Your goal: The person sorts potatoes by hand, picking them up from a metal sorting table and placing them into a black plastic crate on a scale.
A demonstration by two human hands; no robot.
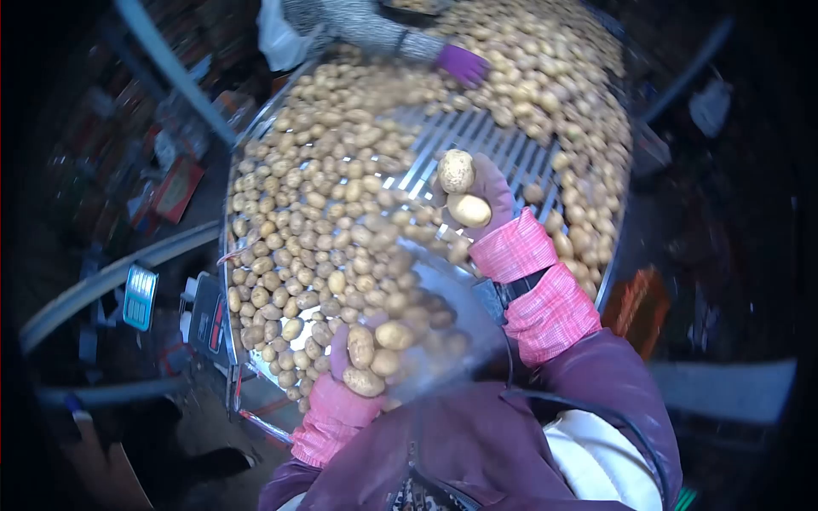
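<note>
Two potatoes [469, 210] rest in my gloved right hand [492, 192], palm up over the slatted metal surface [503, 145]. My left hand [339, 351], gloved with a pink cuff, holds several potatoes [361, 347] low at the front. Blurred potatoes [417, 302] lie or move just right of it, by a shiny, blurred metal part [452, 298]. Many potatoes [290, 221] cover the left side of the table and more [545, 77] are heaped at the back right.
Across the table, another person's purple-gloved hand [463, 65] reaches over the potatoes from a grey sleeve [366, 30]. At the left stand a dark scale-like device [206, 317] and a teal object [140, 297]. Metal rails [119, 281] run beside the table.
</note>
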